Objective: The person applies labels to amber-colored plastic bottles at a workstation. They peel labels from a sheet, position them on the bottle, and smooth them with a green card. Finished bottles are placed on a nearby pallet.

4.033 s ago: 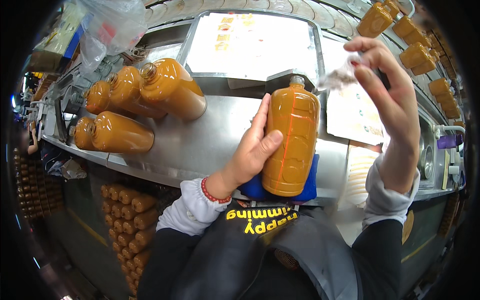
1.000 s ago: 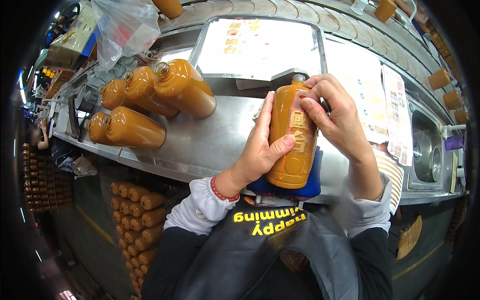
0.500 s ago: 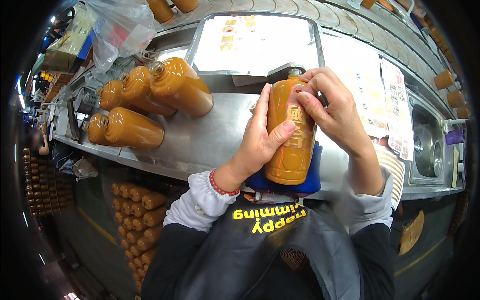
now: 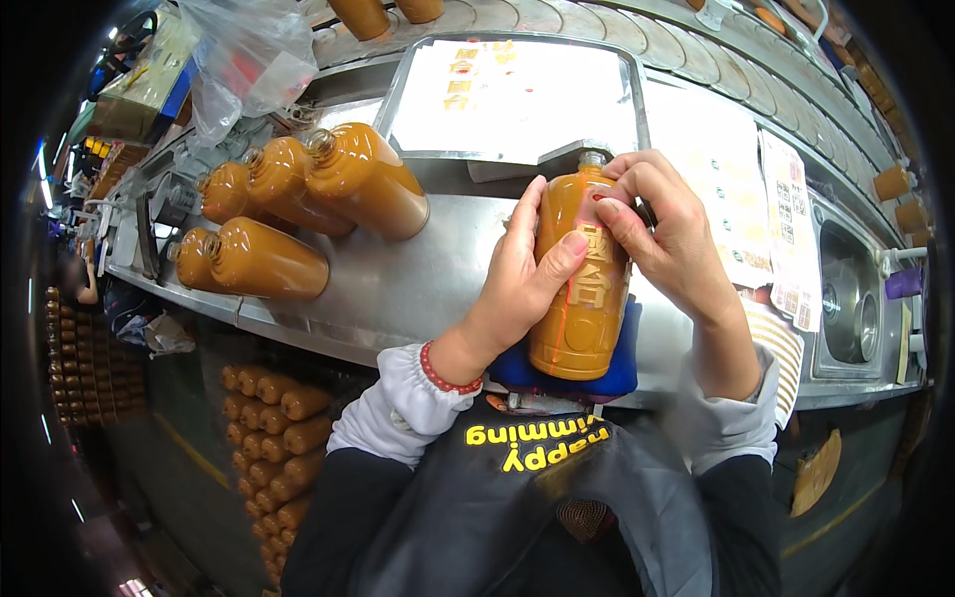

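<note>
An amber-brown glass bottle [image 4: 563, 343] leans on a blue pad [image 4: 624, 370] at the counter's front edge, its clear neck pointing away from me. My left hand [image 4: 517, 284] is wrapped round its left side, thumb across the front. Down the bottle's face runs a decal [image 4: 594, 269] with large gold characters and a small red mark near its top. My right hand [image 4: 674, 229] is closed, thumb and curled fingers pinching at the decal's upper edge on the bottle's shoulder. The fingertips partly hide what they grip.
Several similar brown bottles [image 4: 373, 184] stand on the steel counter [image 4: 438, 259] at left. Behind my hands lies a metal tray [image 4: 640, 95] with white decal sheets [image 4: 537, 99]. More printed sheets [image 4: 791, 219] lie at right, beside a sink [image 4: 846, 289]. A slatted conveyor [image 4: 557, 25] runs along the back.
The whole view has shifted slightly, with bottle and counter sitting a little lower. Both hands keep nearly the same hold on the bottle and decal.
</note>
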Demonstrator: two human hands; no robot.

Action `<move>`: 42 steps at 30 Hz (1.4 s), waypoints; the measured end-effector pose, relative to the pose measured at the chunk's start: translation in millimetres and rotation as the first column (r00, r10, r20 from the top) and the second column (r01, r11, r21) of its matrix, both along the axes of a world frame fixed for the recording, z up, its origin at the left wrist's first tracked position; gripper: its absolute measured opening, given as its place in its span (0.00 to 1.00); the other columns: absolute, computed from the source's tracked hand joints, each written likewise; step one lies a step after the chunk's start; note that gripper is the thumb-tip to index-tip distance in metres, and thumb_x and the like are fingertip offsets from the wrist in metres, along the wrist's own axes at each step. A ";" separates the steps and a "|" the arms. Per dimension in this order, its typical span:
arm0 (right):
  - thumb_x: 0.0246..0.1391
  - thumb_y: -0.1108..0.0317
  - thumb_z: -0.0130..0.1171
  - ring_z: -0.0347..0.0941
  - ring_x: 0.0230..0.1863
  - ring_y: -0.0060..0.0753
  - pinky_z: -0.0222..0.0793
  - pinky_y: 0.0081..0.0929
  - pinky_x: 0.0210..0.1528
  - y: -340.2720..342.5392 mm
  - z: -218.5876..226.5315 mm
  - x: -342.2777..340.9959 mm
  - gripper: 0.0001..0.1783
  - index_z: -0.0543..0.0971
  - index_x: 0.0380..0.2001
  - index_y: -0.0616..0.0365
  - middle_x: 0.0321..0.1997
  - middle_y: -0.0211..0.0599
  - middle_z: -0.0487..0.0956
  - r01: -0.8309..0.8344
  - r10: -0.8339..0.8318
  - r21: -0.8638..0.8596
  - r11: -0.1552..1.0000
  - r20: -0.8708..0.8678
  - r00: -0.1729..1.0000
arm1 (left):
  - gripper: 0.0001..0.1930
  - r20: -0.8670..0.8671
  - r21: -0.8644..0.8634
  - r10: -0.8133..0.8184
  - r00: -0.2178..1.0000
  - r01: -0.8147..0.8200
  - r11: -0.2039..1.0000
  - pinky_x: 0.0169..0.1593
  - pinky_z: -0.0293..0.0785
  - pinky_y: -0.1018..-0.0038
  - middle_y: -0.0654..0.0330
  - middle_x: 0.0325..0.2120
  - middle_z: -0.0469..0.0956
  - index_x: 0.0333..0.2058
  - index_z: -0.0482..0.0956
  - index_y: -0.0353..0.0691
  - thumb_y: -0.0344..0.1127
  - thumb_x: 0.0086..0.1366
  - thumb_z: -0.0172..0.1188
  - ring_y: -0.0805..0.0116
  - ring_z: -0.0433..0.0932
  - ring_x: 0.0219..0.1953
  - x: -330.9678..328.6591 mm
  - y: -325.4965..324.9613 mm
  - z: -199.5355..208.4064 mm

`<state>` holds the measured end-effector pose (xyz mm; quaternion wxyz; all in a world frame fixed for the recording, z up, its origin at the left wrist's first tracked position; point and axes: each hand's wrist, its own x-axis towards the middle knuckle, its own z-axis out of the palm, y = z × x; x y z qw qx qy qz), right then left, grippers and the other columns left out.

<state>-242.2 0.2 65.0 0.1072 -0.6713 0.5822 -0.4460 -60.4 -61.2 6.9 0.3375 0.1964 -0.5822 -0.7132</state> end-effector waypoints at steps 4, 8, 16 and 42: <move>0.60 0.74 0.62 0.75 0.42 0.34 0.72 0.26 0.45 0.0 -1.4 -0.5 0.07 0.75 0.31 0.63 0.44 0.44 0.76 -0.007 0.008 -0.002 1.000 0.009 1.000 | 0.44 0.035 -0.013 0.038 0.999 -0.037 0.999 0.67 0.63 0.68 0.41 0.63 0.66 0.69 0.48 0.19 0.49 0.72 0.59 0.57 0.67 0.65 -3.4 -1.3 -1.4; 0.61 0.74 0.62 0.75 0.43 0.33 0.72 0.25 0.44 0.0 -0.8 -0.4 0.07 0.75 0.31 0.63 0.44 0.43 0.76 -0.004 0.004 0.023 1.000 0.021 1.000 | 0.43 0.027 -0.024 0.043 0.999 -0.042 0.999 0.66 0.64 0.67 0.40 0.62 0.67 0.68 0.50 0.19 0.49 0.72 0.59 0.57 0.68 0.65 -3.2 -2.8 -2.8; 0.61 0.73 0.62 0.74 0.43 0.32 0.71 0.24 0.45 0.6 -2.5 -1.5 0.07 0.75 0.31 0.63 0.45 0.42 0.76 -0.008 0.007 0.028 1.000 0.059 0.998 | 0.44 0.029 -0.076 0.058 0.998 -0.056 0.996 0.65 0.66 0.67 0.39 0.61 0.68 0.67 0.50 0.18 0.49 0.71 0.61 0.56 0.70 0.63 -5.2 -4.7 -1.8; 0.63 0.65 0.61 0.70 0.62 0.40 0.63 0.33 0.66 31.1 -24.3 10.7 0.28 0.70 0.63 0.67 0.60 0.48 0.74 0.144 -0.167 0.162 0.976 0.133 0.977 | 0.46 0.059 -0.025 0.016 0.998 -0.014 1.000 0.65 0.65 0.69 0.39 0.61 0.68 0.68 0.50 0.17 0.53 0.71 0.59 0.58 0.70 0.63 -5.0 -10.2 -1.8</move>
